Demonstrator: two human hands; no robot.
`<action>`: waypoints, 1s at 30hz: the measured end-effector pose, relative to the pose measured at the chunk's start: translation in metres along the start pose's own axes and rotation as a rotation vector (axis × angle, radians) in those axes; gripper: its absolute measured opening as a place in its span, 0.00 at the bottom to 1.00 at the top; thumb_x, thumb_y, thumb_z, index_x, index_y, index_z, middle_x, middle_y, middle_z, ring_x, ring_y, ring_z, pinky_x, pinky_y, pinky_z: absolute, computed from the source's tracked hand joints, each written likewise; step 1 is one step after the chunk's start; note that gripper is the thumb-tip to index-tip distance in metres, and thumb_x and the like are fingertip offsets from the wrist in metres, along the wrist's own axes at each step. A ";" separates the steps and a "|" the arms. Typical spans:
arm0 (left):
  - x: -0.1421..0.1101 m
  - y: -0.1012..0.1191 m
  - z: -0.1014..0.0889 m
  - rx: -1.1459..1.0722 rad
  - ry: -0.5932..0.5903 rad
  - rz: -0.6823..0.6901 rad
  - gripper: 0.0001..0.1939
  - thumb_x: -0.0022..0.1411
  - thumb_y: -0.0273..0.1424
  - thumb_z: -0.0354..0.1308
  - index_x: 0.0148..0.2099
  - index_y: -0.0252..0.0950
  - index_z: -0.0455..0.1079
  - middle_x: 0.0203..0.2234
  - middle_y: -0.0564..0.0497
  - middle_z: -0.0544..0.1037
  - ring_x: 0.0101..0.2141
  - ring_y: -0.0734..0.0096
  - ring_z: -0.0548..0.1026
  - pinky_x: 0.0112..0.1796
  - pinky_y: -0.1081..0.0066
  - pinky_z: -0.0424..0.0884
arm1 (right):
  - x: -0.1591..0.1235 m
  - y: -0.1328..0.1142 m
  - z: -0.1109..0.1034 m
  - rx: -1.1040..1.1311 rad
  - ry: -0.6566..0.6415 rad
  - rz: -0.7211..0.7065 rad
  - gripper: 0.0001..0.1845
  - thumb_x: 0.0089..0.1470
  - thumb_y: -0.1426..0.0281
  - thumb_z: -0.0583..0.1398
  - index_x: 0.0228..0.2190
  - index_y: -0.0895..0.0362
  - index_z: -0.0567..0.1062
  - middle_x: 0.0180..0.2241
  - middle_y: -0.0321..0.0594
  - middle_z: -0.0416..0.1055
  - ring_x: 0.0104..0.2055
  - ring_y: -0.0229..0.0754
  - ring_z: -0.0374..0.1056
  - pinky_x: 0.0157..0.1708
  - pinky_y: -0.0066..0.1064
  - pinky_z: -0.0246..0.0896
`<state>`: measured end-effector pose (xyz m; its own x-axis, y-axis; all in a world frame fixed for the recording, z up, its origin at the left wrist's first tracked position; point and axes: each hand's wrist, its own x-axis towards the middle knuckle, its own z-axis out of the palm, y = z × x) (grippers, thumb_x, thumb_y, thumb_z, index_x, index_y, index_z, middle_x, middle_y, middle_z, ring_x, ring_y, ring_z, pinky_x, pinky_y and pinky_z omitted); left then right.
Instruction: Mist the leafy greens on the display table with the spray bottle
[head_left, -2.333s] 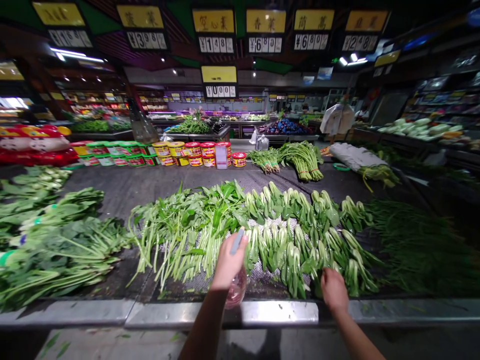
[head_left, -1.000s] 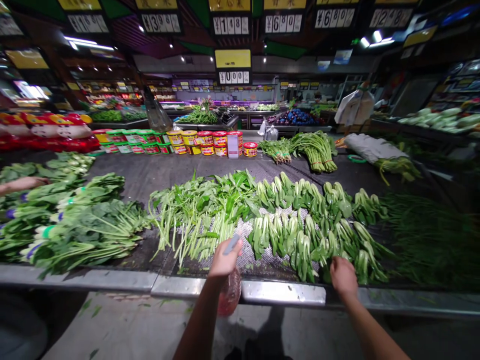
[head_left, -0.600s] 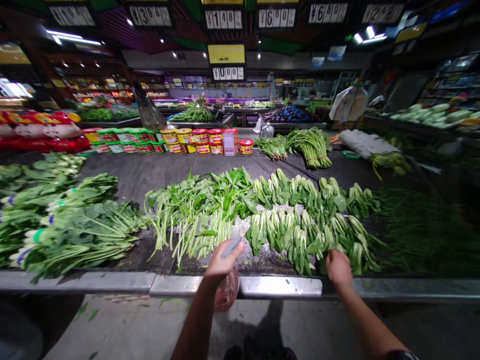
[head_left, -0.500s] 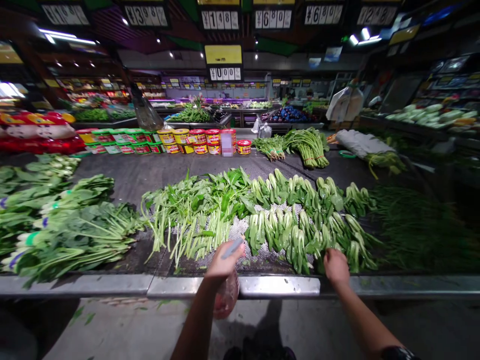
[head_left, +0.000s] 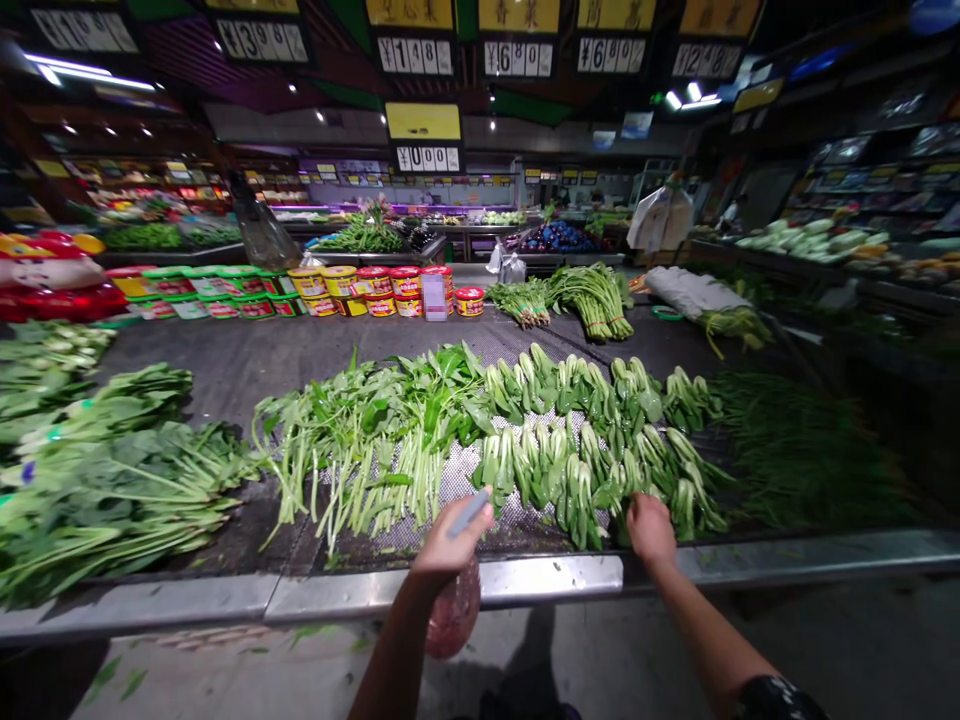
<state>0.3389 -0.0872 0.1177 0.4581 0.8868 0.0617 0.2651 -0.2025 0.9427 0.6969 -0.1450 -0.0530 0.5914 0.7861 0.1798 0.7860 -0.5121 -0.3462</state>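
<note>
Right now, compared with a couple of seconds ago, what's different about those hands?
The left hand has drawn back toward the metal edge, so its pink bottle now appears lower against that edge. The view has shifted too. The right hand is still beside the small leafy bunches, which look unmoved.

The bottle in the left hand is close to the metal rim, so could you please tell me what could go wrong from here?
The bottle hangs beside the rim and might knock against it if the left hand swings.
The right hand is at the bok choy near the rim; a careless tug might bruise it or drag some over the edge.
Loose leaves on the floor might be slippery underfoot.
</note>
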 end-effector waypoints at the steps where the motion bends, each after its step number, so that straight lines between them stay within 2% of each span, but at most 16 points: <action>1: 0.001 0.001 0.001 -0.004 -0.022 0.014 0.20 0.60 0.43 0.52 0.44 0.32 0.72 0.28 0.49 0.76 0.31 0.67 0.73 0.35 0.70 0.68 | 0.001 0.001 0.000 0.038 0.019 0.004 0.18 0.54 0.72 0.50 0.44 0.61 0.72 0.40 0.48 0.69 0.46 0.45 0.63 0.47 0.31 0.53; 5: 0.004 0.004 0.008 -0.007 -0.085 0.045 0.19 0.62 0.43 0.51 0.39 0.33 0.73 0.29 0.49 0.76 0.32 0.68 0.72 0.39 0.69 0.68 | 0.007 0.003 0.000 0.132 0.090 0.011 0.19 0.54 0.71 0.49 0.43 0.63 0.71 0.41 0.50 0.69 0.47 0.47 0.63 0.48 0.34 0.53; 9: 0.006 0.008 0.012 -0.010 -0.096 0.042 0.20 0.62 0.43 0.51 0.45 0.34 0.72 0.31 0.48 0.76 0.34 0.67 0.72 0.41 0.69 0.68 | 0.010 -0.002 -0.002 0.175 0.128 -0.011 0.19 0.53 0.70 0.48 0.43 0.64 0.71 0.41 0.51 0.69 0.48 0.49 0.63 0.50 0.36 0.53; 11: 0.007 0.009 0.013 -0.013 -0.098 0.046 0.20 0.62 0.43 0.51 0.45 0.34 0.72 0.31 0.49 0.76 0.35 0.67 0.73 0.41 0.69 0.68 | 0.009 -0.008 -0.003 0.202 0.145 -0.021 0.20 0.53 0.70 0.47 0.43 0.62 0.71 0.41 0.51 0.69 0.48 0.49 0.63 0.50 0.37 0.53; 14: 0.009 0.008 0.012 -0.023 -0.088 0.051 0.19 0.61 0.44 0.51 0.41 0.34 0.73 0.28 0.50 0.76 0.32 0.68 0.73 0.39 0.69 0.68 | 0.007 -0.019 -0.005 0.247 0.167 -0.029 0.20 0.54 0.68 0.46 0.42 0.62 0.72 0.40 0.50 0.70 0.47 0.49 0.63 0.50 0.39 0.54; 17: 0.011 0.003 0.010 -0.028 -0.102 0.027 0.21 0.60 0.44 0.52 0.45 0.33 0.73 0.27 0.50 0.75 0.29 0.69 0.72 0.33 0.71 0.69 | 0.005 -0.030 -0.006 0.292 0.186 -0.033 0.21 0.54 0.67 0.46 0.42 0.62 0.72 0.40 0.50 0.70 0.46 0.48 0.64 0.49 0.39 0.56; 20: 0.011 0.000 0.006 -0.010 -0.117 0.003 0.23 0.60 0.45 0.52 0.49 0.32 0.71 0.23 0.51 0.74 0.26 0.69 0.71 0.29 0.72 0.67 | 0.003 -0.044 -0.008 0.330 0.202 -0.038 0.21 0.54 0.66 0.46 0.43 0.63 0.70 0.42 0.50 0.70 0.46 0.47 0.64 0.49 0.39 0.57; 23: 0.008 -0.001 -0.002 0.012 -0.118 0.013 0.24 0.60 0.44 0.52 0.50 0.32 0.70 0.22 0.51 0.74 0.26 0.69 0.71 0.29 0.71 0.67 | 0.000 -0.063 -0.012 0.375 0.212 -0.049 0.22 0.55 0.66 0.47 0.47 0.63 0.68 0.44 0.51 0.69 0.45 0.46 0.66 0.47 0.38 0.59; 26: 0.003 -0.003 -0.014 0.016 -0.083 0.059 0.22 0.60 0.43 0.53 0.51 0.35 0.70 0.29 0.49 0.76 0.33 0.66 0.74 0.36 0.69 0.69 | -0.007 -0.086 -0.014 0.461 0.197 -0.067 0.23 0.54 0.65 0.48 0.50 0.62 0.65 0.45 0.51 0.67 0.43 0.46 0.66 0.47 0.39 0.61; 30: 0.000 -0.009 -0.033 0.003 0.043 0.075 0.21 0.59 0.43 0.54 0.49 0.36 0.71 0.38 0.46 0.77 0.40 0.62 0.74 0.42 0.66 0.69 | -0.023 -0.115 -0.007 0.523 0.162 -0.078 0.23 0.54 0.65 0.49 0.50 0.60 0.64 0.46 0.51 0.65 0.41 0.46 0.67 0.45 0.41 0.63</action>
<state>0.3085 -0.0719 0.1200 0.4402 0.8859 0.1463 0.2341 -0.2706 0.9338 0.5937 -0.1067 -0.0107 0.5873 0.7305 0.3485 0.6591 -0.1816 -0.7298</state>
